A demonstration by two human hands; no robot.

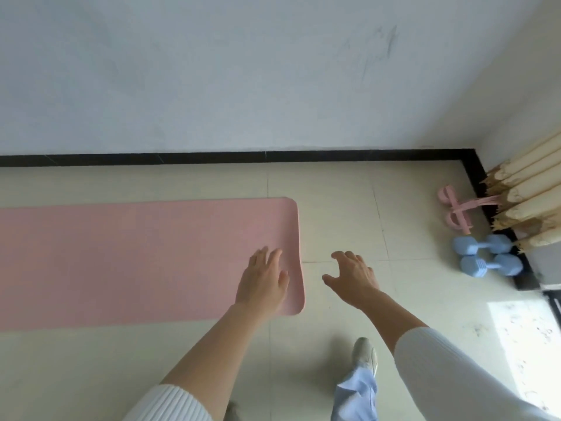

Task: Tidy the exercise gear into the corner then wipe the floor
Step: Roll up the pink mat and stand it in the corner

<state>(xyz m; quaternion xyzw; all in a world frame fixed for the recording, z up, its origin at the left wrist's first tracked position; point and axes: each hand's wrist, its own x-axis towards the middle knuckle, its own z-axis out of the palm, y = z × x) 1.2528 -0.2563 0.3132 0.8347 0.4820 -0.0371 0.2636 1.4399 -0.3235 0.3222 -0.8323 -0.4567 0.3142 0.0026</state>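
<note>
A pink exercise mat (pixel 136 256) lies unrolled flat on the tiled floor, running off the left edge. My left hand (pixel 262 278) is over the mat's right end, fingers spread, holding nothing. My right hand (pixel 353 276) hovers open above the bare tiles just right of the mat's end. Two light-blue dumbbells (pixel 485 253) lie side by side near the right wall. A pink pedal resistance band (pixel 461 208) lies beyond them by the corner.
Pale wooden poles (pixel 528 202) are stacked against the right wall above the black skirting (pixel 243 158). My shoe and trouser leg (pixel 362 375) stand on the tiles below my right hand. A sunlit patch of floor (pixel 522 338) shows dusty marks.
</note>
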